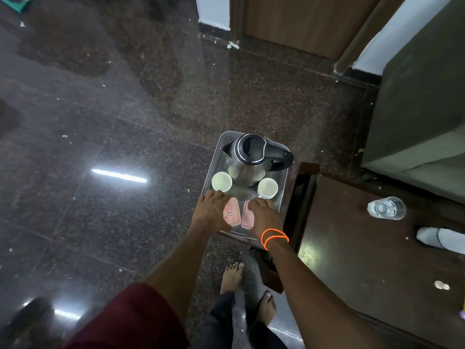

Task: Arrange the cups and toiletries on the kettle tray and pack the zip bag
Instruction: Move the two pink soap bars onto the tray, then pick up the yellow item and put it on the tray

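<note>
Head view. We observed a clear perforated kettle tray (281,182) held above the dark granite floor (100,122), just left of a dark wooden worktop (364,248). A stainless steel electric kettle (249,159) with a black lid and handle stood on the far half of the tray. Two white cups stood upright just in front of the kettle: the left cup (221,182) at the tray's left side, the right cup (267,188) at its right side, well apart from each other. Two pink toiletry packets lay side by side on the near half of the tray: the left packet (232,212), bearing a small label, and the right packet (247,215).

We recorded the left hand (211,212) at the tray's near-left edge, its fingers reaching toward the left cup and its side overlapping the left packet. The right hand (261,215), with orange bands at the wrist, lay over the right packet with its fingers bent near the right cup. We could not tell whether either hand gripped the tray or merely rested on it.

On the worktop, a clear drinking glass (386,208) lay on its side, well apart from the tray. A white rolled item (437,239) lay near it.
</note>
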